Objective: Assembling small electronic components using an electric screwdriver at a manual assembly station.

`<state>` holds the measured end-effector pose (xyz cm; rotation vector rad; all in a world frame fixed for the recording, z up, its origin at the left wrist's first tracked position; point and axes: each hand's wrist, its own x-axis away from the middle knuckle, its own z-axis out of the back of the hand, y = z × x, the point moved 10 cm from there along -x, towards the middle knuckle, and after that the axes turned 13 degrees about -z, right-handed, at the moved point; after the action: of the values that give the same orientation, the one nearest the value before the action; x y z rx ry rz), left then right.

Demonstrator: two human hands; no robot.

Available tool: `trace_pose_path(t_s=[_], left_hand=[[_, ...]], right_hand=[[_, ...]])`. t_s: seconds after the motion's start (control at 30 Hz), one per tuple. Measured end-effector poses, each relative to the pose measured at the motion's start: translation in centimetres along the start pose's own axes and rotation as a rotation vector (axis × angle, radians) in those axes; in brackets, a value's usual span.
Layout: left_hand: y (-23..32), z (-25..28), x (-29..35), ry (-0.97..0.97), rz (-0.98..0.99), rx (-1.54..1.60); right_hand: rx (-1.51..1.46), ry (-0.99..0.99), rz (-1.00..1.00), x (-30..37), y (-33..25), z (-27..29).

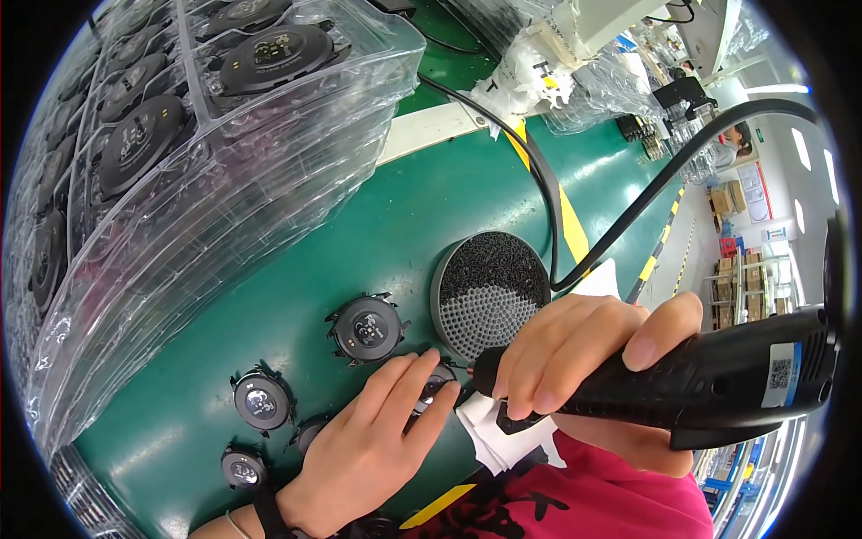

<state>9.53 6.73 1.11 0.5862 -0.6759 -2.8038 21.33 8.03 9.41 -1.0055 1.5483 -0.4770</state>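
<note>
Hands [370,449] on black screwdriver [696,386], round casing [437,386]

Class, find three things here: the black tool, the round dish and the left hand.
Black tool [684,392], head view: its body.
Round dish [478,320], head view: its bare dotted floor.
Left hand [366,447], head view: its back.

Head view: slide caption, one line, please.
Right hand aims a black power tool at a watch body between the left hand's fingers.
</note>
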Motion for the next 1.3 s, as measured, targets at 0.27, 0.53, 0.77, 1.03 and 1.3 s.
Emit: trace_pose_path(t_s=[0.27,0.53,0.77,1.03,1.3], left_hand=[[0.0,0.1,0.4,0.019,-0.011,-0.034],[-0.3,0.1,1.6,0.052,0.014,-0.017],[0.0,0.2,2.1,0.056,0.002,0.002],[-0.1,0.1,2.6,0.038,-0.007,-0.022],[-0.2,-0.2,2.4,0.049,-0.004,-0.018]], right_hand=[[0.158,0.041,-0.07,0.0,0.4,-0.8],[0.223,-0.25,-0.094,-0.1,1.9,-4.0],[0.233,-0.311,-0.089,0.0,2.1,-5.4],[0.203,-0.18,-0.089,0.1,2.5,-4.5],[0.223,-0.204,-0.123,0.3,2.6,-4.5]])
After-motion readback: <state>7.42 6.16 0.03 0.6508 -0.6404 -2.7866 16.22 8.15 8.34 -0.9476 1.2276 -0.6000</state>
